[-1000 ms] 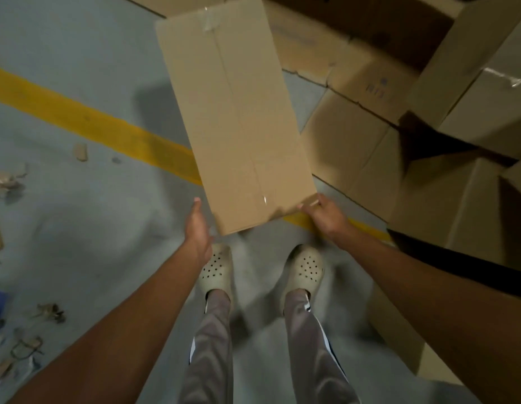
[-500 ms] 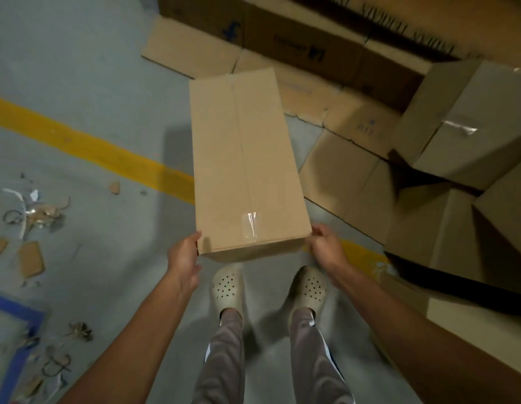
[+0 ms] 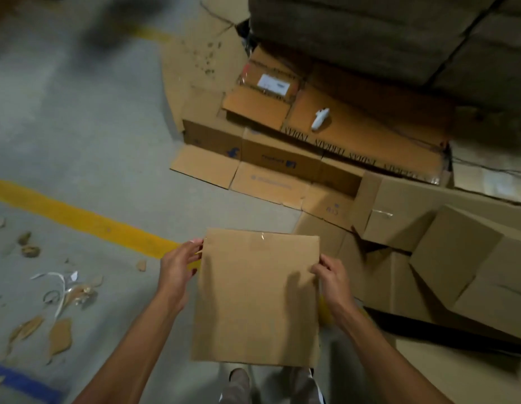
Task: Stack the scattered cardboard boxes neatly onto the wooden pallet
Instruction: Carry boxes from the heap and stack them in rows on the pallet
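I hold a long plain cardboard box upright in front of me, a strip of clear tape near its top edge. My left hand grips its upper left side, fingers curled on the edge. My right hand grips the upper right side, thumb on the front face. More closed boxes lie tumbled on the floor to my right. No wooden pallet is clearly visible; a dark stack of wrapped cartons stands at the top right.
Flattened cardboard sheets cover the floor ahead, with a small white object on one. A yellow floor line runs diagonally at left. Cardboard scraps and strapping litter the grey floor at lower left. My feet show below the box.
The box has swung from lying flat and pointing away to standing upright close to me. My view has lifted toward the flattened cardboard and dark stack. Both hands now grip higher on its sides.
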Demonstrator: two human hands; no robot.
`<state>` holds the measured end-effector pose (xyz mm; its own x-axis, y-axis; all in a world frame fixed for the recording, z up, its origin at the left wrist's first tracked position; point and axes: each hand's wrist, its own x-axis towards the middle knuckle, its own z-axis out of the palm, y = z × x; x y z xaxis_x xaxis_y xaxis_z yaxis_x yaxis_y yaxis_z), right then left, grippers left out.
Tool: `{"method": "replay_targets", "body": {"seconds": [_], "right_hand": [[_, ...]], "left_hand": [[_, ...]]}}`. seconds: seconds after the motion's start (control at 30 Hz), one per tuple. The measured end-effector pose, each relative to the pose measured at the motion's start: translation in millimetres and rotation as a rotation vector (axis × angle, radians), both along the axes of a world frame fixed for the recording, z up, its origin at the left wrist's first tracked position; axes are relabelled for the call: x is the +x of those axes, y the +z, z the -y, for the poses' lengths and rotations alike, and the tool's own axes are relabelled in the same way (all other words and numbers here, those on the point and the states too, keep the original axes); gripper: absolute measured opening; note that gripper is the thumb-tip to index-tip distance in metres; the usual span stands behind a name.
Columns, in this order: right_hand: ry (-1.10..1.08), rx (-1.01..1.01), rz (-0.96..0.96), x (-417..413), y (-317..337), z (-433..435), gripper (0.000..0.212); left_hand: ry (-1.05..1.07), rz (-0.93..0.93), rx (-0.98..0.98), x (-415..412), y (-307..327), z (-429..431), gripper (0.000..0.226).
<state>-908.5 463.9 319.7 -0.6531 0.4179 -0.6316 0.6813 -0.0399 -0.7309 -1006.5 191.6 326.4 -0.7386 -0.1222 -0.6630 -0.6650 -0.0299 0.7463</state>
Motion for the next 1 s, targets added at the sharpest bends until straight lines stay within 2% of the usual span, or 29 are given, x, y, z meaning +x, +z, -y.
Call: {"method": "replay_targets", "body": {"seconds": [0.03,0.07,0.17,0.23,0.33,0.43,0.53,0.67,0.73,0.8,0.9,1.0], "right_hand": [[-0.015,0.009,-0.051,0.1,22.7,1.0,0.029],[-0.028,-0.001,-0.089,0.5,44.3,2.5,0.041],[-0.008,-0.087,-0.205,8.5,113.4,12.4,0.086],[0.017,-0.169,-0.268,17.1,153.8,21.8,0.095],[-0.007,-0.185,-0.323,28.7,199.6,34.4,0.096],[-0.08,-0.154,-0.354,42.7,228.3,32.7,0.091],[-0.147,-0.125,-0.354,63.6,249.7,25.9,0.089],[-0.245,-0.104,-0.38,102.0,273.7,17.0,0.092],[-0.312,-0.084,-0.391,123.8,286.7,11.7,0.085],[-0.384,-0.051,-0.386,149.0,295.3,7.4,0.076],[-0.462,0.02,-0.377,194.2,302.4,2.3,0.084],[-0.551,0.054,-0.406,248.0,309.5,4.4,0.081]], "left_hand": [[-0.002,-0.025,0.018,0.3,19.4,3.8,0.038],[0.009,-0.05,0.046,0.9,38.1,8.8,0.039],[0.073,-0.094,0.17,2.2,88.0,24.0,0.04],[0.096,-0.106,0.267,1.3,119.7,28.6,0.039],[0.004,-0.134,0.365,3.8,167.6,23.9,0.036],[-0.194,-0.183,0.401,9.6,201.9,9.5,0.041],[-0.34,-0.146,0.38,15.9,228.3,-8.1,0.047],[-0.486,-0.141,0.283,21.1,251.3,-36.2,0.044],[-0.549,-0.11,0.295,29.7,260.8,-53.9,0.04],[-0.611,-0.067,0.32,46.3,272.7,-70.1,0.04],[-0.675,-0.043,0.325,79.2,289.3,-89.7,0.047],[-0.755,-0.046,0.314,118.1,302.4,-104.3,0.044]]}}
